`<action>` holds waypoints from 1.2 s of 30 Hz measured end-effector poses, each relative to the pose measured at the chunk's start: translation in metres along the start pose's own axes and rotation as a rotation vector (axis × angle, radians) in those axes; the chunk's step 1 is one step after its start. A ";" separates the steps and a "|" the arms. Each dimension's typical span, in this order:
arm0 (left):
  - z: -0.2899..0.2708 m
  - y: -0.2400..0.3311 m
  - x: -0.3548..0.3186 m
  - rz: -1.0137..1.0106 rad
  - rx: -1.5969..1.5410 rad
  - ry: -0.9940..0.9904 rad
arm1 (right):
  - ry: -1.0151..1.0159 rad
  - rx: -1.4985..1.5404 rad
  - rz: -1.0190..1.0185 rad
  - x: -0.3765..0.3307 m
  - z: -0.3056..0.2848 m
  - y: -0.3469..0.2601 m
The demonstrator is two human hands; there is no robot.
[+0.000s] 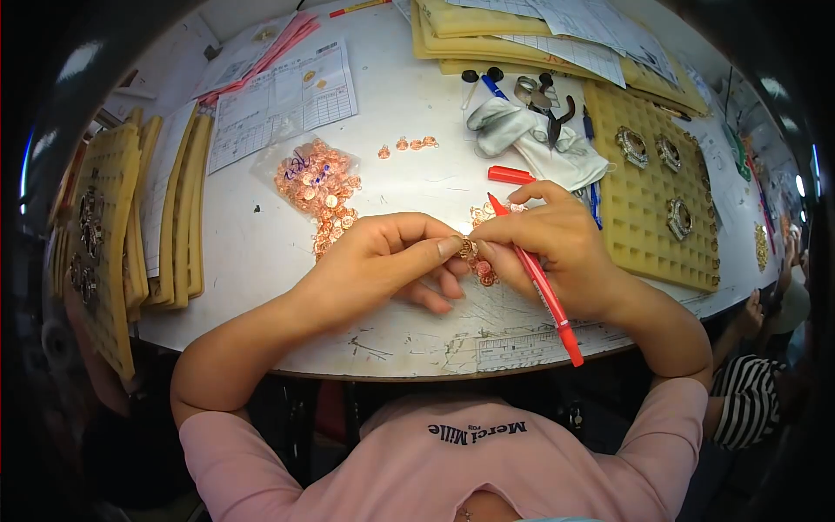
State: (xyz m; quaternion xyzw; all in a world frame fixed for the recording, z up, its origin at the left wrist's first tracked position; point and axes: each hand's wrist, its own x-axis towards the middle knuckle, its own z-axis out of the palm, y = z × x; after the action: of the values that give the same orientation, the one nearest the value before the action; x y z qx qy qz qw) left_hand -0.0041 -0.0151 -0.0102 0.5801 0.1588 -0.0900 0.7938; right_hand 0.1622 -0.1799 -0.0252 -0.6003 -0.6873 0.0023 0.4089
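Above the table, my left hand (391,257) pinches a small round gold-coloured metal piece (469,247) between thumb and forefinger. Facing it, my right hand (561,248) is closed, thumb and forefinger tips meeting at the same piece. A red marker (544,296) lies across the right hand, its uncapped tip pointing up and away. Some copper-coloured round pieces (484,274) lie below and behind the fingertips, partly hidden. Left of the hands, a clear plastic bag (300,170) full of similar pieces lies beside a loose pile (333,230).
A few pieces (416,143) sit in a row farther back. The red marker cap (511,175), white gloves (526,143) and pliers (554,117) lie behind my right hand. Yellow foam trays (648,230) hold metal parts at right; more trays (187,209) stand at left. Printed sheets (283,104) lie behind.
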 end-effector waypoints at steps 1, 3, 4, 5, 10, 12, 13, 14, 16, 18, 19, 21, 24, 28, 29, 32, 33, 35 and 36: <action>0.002 0.002 -0.001 -0.007 -0.007 0.019 | 0.024 -0.020 -0.007 0.001 0.000 0.001; 0.000 0.001 -0.001 -0.018 -0.033 0.014 | 0.018 -0.040 0.011 0.003 -0.002 -0.001; 0.000 0.002 -0.002 -0.031 -0.021 0.020 | 0.026 -0.046 0.008 0.003 -0.002 -0.001; 0.000 0.002 -0.001 -0.039 -0.023 0.017 | 0.017 -0.040 0.018 0.003 -0.003 -0.001; 0.000 0.003 -0.001 -0.051 -0.028 0.021 | 0.008 -0.037 0.019 0.003 -0.002 0.000; -0.001 0.002 -0.002 -0.050 -0.046 0.013 | -0.012 -0.030 0.021 0.003 -0.002 -0.001; -0.002 0.001 -0.003 -0.042 -0.053 0.011 | -0.014 -0.023 0.013 0.004 -0.001 0.000; -0.001 0.001 -0.003 -0.042 -0.022 0.003 | -0.016 -0.015 0.003 0.004 0.000 0.000; -0.001 -0.002 -0.001 -0.040 -0.008 -0.012 | -0.026 -0.031 -0.031 0.003 0.000 -0.002; 0.000 0.002 -0.001 -0.048 0.020 -0.090 | -0.052 -0.047 -0.048 0.001 0.000 -0.002; 0.000 0.001 0.000 -0.053 0.021 -0.083 | -0.072 -0.051 -0.056 0.001 -0.002 -0.001; 0.002 0.006 -0.001 -0.047 0.343 0.015 | -0.119 -0.071 -0.053 0.004 -0.011 -0.004; -0.011 0.000 -0.002 0.563 1.092 0.354 | -0.219 -0.143 -0.020 0.011 -0.027 -0.009; -0.042 0.013 -0.003 0.595 1.459 0.682 | -0.260 -0.209 -0.040 0.008 -0.032 -0.001; -0.051 0.011 -0.001 0.595 1.521 0.709 | -0.280 -0.200 -0.019 0.010 -0.033 -0.002; -0.065 0.002 0.004 0.635 1.560 0.720 | -0.230 -0.205 -0.069 0.004 -0.026 0.008; -0.070 -0.002 0.007 0.696 1.579 0.757 | -0.242 -0.195 -0.059 0.006 -0.024 0.005; -0.069 -0.003 0.008 0.620 1.602 0.771 | -0.258 -0.197 -0.035 0.006 -0.023 0.002; -0.070 -0.006 0.018 0.677 1.548 0.759 | -0.256 -0.226 -0.015 0.004 -0.029 -0.003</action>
State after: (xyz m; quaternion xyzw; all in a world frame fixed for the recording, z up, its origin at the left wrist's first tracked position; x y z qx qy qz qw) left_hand 0.0004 0.0502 -0.0415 0.9547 0.1259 0.2618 0.0639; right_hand 0.1766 -0.1915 -0.0023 -0.6322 -0.7340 -0.0014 0.2481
